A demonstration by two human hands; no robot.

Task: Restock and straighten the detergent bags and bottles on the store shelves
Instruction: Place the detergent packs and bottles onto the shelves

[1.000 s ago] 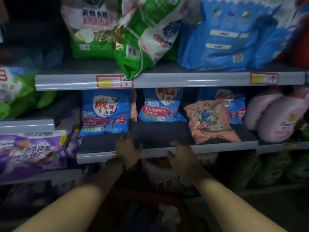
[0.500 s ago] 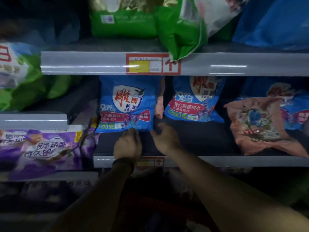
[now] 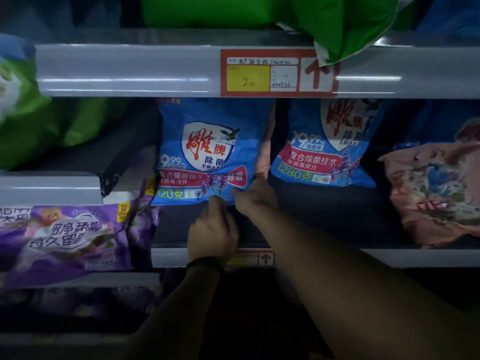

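A blue detergent bag (image 3: 207,149) with a red logo stands on the dark middle shelf (image 3: 324,219), leaning back. My left hand (image 3: 211,229) touches its bottom edge with a fingertip, a dark band on the wrist. My right hand (image 3: 255,197) pinches the bag's lower right corner. A second blue bag (image 3: 330,144) stands to the right, apart from the first. A pink bag (image 3: 439,193) lies tilted at the far right of the same shelf.
A purple bag (image 3: 67,240) sits on a lower shelf at left. Green bags (image 3: 345,24) overhang the top shelf rail, which carries a red and yellow price label (image 3: 275,74). Another green bag (image 3: 39,126) lies at far left. A pink edge (image 3: 265,157) shows behind the first blue bag.
The view has closed in on the left blue bag. Both hands moved up from the shelf's front edge to the bag's bottom edge, and the right hand took its corner.
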